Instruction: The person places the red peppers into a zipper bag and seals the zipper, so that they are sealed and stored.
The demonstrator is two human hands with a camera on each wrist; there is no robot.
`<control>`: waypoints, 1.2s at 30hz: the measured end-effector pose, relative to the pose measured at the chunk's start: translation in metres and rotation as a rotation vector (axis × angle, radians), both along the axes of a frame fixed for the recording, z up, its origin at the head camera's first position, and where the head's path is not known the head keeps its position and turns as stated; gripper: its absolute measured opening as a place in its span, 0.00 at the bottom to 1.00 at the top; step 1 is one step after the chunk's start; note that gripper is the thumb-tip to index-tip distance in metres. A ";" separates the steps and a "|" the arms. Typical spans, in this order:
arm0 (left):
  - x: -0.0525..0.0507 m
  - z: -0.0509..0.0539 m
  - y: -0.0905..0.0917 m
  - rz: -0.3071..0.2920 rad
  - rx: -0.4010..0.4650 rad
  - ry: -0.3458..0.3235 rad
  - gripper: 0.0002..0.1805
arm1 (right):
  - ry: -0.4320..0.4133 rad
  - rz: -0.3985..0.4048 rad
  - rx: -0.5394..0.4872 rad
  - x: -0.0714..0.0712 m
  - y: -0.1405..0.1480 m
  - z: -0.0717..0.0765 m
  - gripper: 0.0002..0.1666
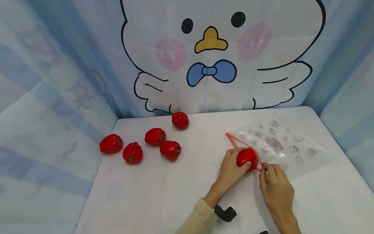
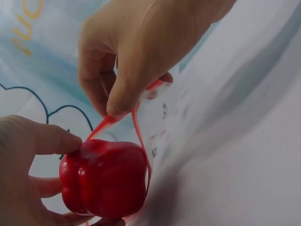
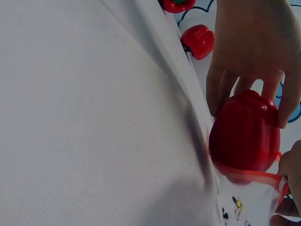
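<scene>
My left hand point(image 1: 231, 168) grips a red bell pepper point(image 1: 245, 157) between thumb and fingers. The pepper is at the mouth of a clear plastic bag point(image 1: 304, 138) that has small printed pictures and a red-orange rim point(image 1: 238, 139). My right hand point(image 1: 277, 190) pinches that rim just to the right of the pepper. In the left wrist view, the rim stands apart in a loop behind the pepper point(image 2: 110, 179). From the right wrist, the rim passes across the lower end of the pepper point(image 3: 247, 129), and part of that end lies beyond it.
Several more red peppers lie on the left half of the white table point(image 1: 140, 195), among them one at the back edge point(image 1: 180, 120) and one at the far left point(image 1: 111, 144). A black curved object point(image 1: 225, 214) sits by my left wrist. Printed curtains point(image 1: 210, 97) enclose the table.
</scene>
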State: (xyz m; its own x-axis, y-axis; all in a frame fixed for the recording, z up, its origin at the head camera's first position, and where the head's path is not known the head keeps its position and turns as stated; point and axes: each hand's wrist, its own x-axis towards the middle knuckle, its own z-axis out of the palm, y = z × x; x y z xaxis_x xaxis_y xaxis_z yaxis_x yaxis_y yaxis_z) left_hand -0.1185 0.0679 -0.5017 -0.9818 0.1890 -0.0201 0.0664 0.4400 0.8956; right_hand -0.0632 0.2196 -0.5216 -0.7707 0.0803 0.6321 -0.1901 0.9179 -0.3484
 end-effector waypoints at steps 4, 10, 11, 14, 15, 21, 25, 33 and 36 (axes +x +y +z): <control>-0.008 -0.003 0.000 -0.022 0.063 -0.053 0.27 | 0.002 0.008 0.008 0.000 -0.001 0.002 0.10; -0.017 -0.011 0.002 -0.044 0.123 -0.095 0.32 | 0.042 0.010 0.006 0.003 -0.002 0.004 0.11; -0.019 -0.013 0.002 -0.045 0.126 -0.099 0.33 | 0.049 0.013 0.001 0.004 -0.003 0.004 0.11; -0.023 -0.017 0.004 -0.053 0.116 -0.107 0.35 | 0.067 0.020 -0.009 0.006 -0.004 0.003 0.11; -0.025 -0.018 0.005 -0.057 0.111 -0.105 0.36 | 0.061 0.019 -0.009 0.006 -0.005 0.003 0.11; -0.036 -0.020 0.010 -0.096 0.140 -0.059 0.33 | 0.025 0.014 -0.006 0.007 -0.003 0.002 0.10; -0.042 -0.022 0.017 -0.112 0.181 -0.046 0.30 | 0.036 0.011 -0.001 0.007 -0.001 0.001 0.11; -0.050 -0.022 0.027 -0.121 0.192 -0.052 0.30 | 0.049 0.020 -0.003 0.008 -0.001 -0.001 0.11; -0.055 -0.020 0.031 -0.154 0.166 -0.037 0.30 | 0.064 0.023 0.000 0.008 0.000 0.000 0.11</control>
State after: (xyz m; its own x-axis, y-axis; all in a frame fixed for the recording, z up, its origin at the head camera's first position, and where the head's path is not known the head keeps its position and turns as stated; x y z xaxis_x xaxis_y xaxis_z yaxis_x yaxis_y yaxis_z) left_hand -0.1732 0.0985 -0.5222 -0.9403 0.3401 -0.0113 0.0874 0.2734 0.9579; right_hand -0.0556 0.2194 -0.5218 -0.7302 0.0631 0.6804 -0.2333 0.9128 -0.3351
